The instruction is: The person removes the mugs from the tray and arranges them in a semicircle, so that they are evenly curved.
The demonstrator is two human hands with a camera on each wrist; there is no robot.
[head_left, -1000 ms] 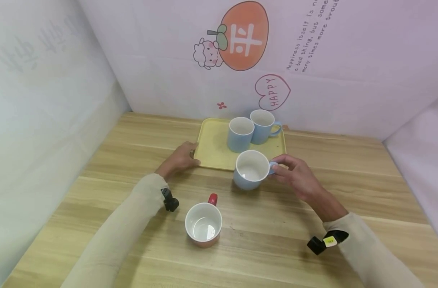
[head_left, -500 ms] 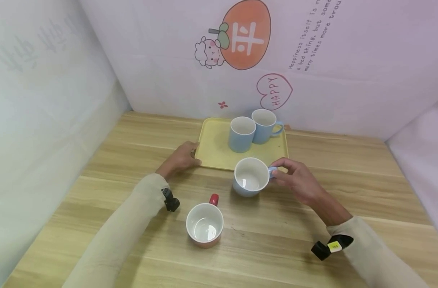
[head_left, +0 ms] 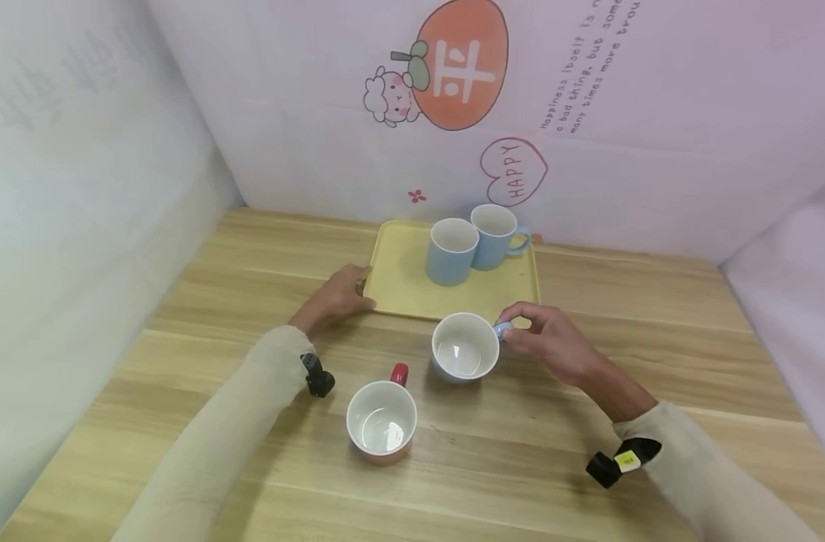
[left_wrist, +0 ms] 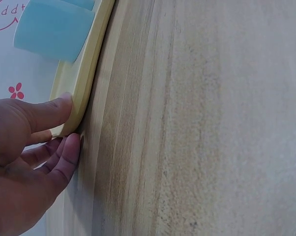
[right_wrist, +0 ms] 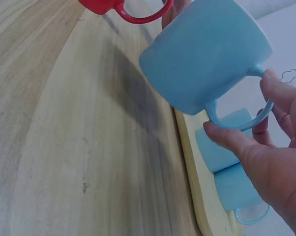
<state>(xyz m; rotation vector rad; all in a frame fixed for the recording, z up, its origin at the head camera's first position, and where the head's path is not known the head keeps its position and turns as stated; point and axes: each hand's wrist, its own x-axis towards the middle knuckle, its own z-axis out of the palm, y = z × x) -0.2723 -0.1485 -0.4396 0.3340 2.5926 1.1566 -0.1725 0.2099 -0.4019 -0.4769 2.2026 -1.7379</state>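
– Fingers (right_wrist: 283,91) of the right hand (head_left: 555,342): pinching what?
– The handle (head_left: 503,331) of a blue cup (head_left: 465,350), held above the table (head_left: 521,474). The left hand (head_left: 341,292) pinches a yellow tray (head_left: 402,290) by its near corner.
– What's around?
– A red cup (head_left: 382,425) stands near the raised cup. Two more blue cups (head_left: 451,260) stand touching on the tray.
– The count?
– Three blue, one red, one tray.
– And the room?
– Wood-grain tabletop, white cloth walls (head_left: 304,135), one printed with a fruit (head_left: 487,83) and a heart (head_left: 514,172).
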